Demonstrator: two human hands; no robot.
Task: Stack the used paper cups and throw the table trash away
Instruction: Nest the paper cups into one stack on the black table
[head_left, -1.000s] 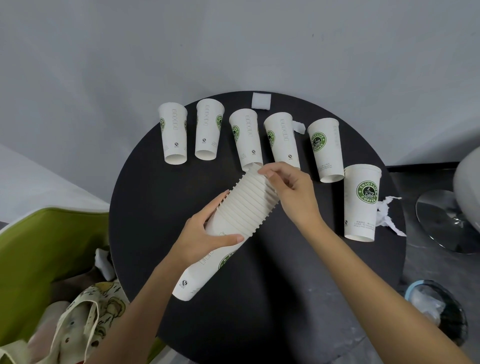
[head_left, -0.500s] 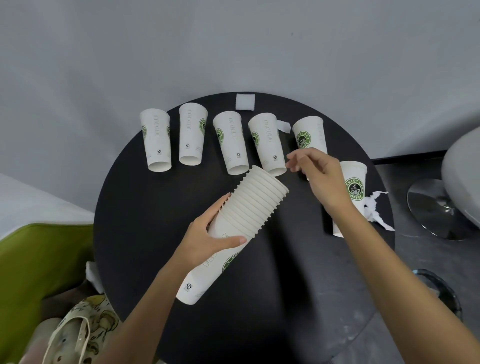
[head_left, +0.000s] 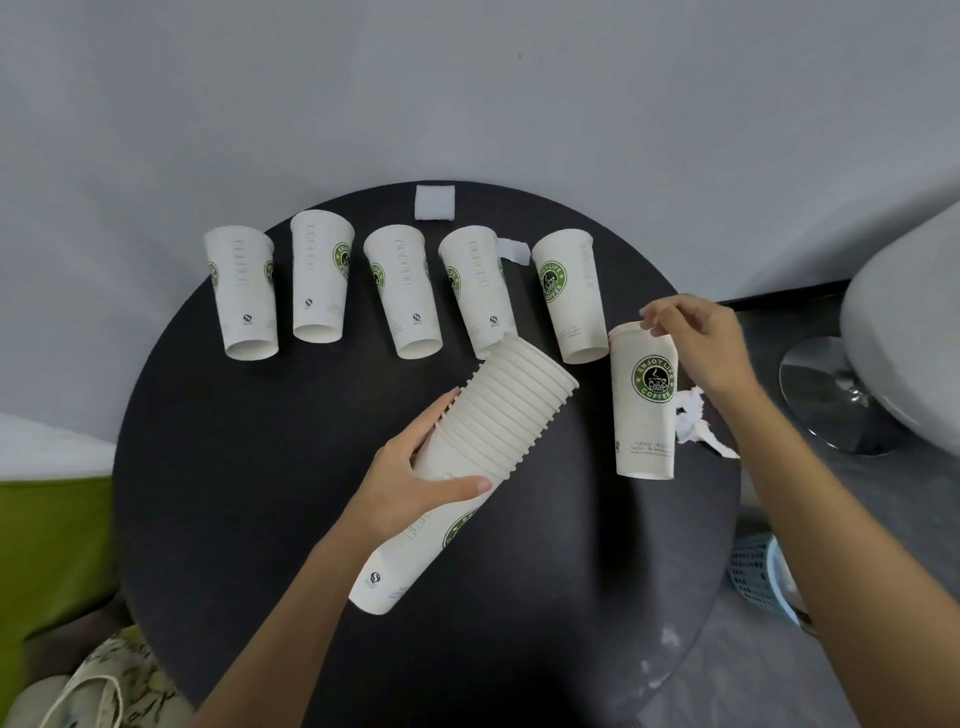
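Observation:
My left hand (head_left: 415, 483) grips a tilted stack of nested white paper cups (head_left: 498, 415) above the round black table (head_left: 249, 467), its open end pointing up and right. My right hand (head_left: 701, 343) pinches the top rim of a single cup (head_left: 644, 431) with a green coffee logo, standing at the table's right. Several more cups stand in a row along the far side, from the leftmost (head_left: 244, 296) to the rightmost (head_left: 571, 296). Crumpled white paper (head_left: 696, 426) lies just right of the pinched cup. A white square pad (head_left: 435, 202) and a paper scrap (head_left: 514, 252) lie at the back.
A blue mesh bin (head_left: 763, 582) stands on the floor below the table's right edge. A chair's chrome base (head_left: 831, 395) and grey seat are at the right. A green seat (head_left: 47, 545) and a printed tote bag (head_left: 114, 686) sit at the lower left.
My right hand left the mouth of the stack and moved right to the rim of the single cup at the table's right. My left hand keeps hold of the stack.

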